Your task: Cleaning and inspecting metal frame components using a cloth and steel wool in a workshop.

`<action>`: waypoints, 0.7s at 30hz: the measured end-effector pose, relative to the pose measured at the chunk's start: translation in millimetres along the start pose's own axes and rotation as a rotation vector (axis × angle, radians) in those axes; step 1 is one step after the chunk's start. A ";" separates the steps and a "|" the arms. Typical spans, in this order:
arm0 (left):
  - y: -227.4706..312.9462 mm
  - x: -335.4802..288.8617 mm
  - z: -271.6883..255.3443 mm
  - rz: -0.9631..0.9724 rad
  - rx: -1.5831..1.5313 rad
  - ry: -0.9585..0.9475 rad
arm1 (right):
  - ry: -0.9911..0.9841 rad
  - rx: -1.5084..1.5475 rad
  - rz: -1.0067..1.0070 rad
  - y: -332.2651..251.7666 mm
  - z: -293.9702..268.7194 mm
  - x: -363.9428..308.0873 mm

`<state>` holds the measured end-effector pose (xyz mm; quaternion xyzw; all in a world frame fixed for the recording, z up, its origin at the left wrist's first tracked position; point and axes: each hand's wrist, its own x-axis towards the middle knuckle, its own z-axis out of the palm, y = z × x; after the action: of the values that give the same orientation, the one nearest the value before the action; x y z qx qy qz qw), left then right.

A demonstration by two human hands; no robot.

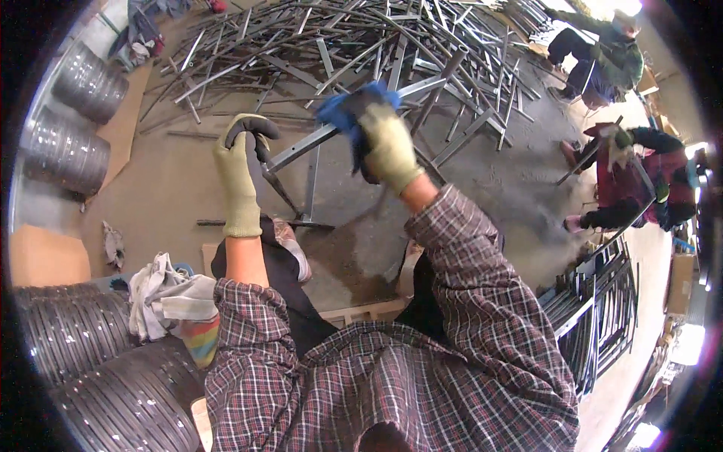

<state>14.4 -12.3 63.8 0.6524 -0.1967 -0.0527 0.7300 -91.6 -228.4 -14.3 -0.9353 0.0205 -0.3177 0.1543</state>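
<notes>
Your left hand [242, 162], in a pale glove with dark fingers, is raised at the near end of the grey metal frame [301, 147]. Its fingers curl over beside that end, though you cannot tell from here whether they clamp the metal or only rest against it. Your right hand [385, 139], gloved alike and a little blurred, is closed around a blue cloth [339, 111], which wraps over the frame's long bar. The frame sits in front of you, above the floor [181, 173] between your knees and the pile of metal bars [331, 49]; that pile spreads in a tangle along the floor's far edge.

By the floor's left edge stand dark ribbed coils [64, 151], with a cardboard sheet [129, 120] beside them. Nearer your left elbow are more coils [124, 399], a crumpled grey cloth [166, 294] lying against them. Toward the floor's right edge, one person [602, 60] sits near the far corner, and a second person [640, 173], in dark red, holds a thin bar. Nearer you on that side, black metal frames [595, 309] lie stacked.
</notes>
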 end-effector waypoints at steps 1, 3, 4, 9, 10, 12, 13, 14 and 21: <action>-0.4 0.0 2.6 -0.001 -0.002 -0.022 | 0.105 -0.031 0.103 39.0 4.6 -0.6; -4.4 0.3 -5.7 0.008 0.000 -0.004 | 0.469 0.019 0.279 59.5 -11.6 10.8; -2.2 1.1 -2.5 0.016 -0.005 -0.009 | 0.602 0.201 0.423 85.3 -7.3 3.2; 9.5 -4.3 4.9 0.008 0.046 0.033 | 0.959 1.343 0.596 118.7 14.8 -12.6; 7.3 -6.3 -3.0 0.039 0.100 0.002 | 1.088 1.530 0.670 95.2 22.0 4.2; 5.9 -4.8 5.5 0.069 0.086 -0.045 | 0.666 2.185 0.252 146.2 23.1 -1.6; 5.1 -6.0 3.5 0.093 0.098 -0.057 | 0.528 1.611 0.409 151.0 25.5 11.8; 4.6 -7.2 1.9 0.117 0.109 -0.071 | 0.559 1.731 0.376 146.9 33.7 11.9; -12.6 -4.0 -8.6 0.040 0.055 -0.110 | 0.613 2.179 0.438 154.7 60.1 15.8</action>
<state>16.0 -4.8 50.0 0.6642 -0.2508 -0.0684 0.7009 -33.7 -361.2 -96.8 -0.1658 -0.0664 -0.3472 0.9206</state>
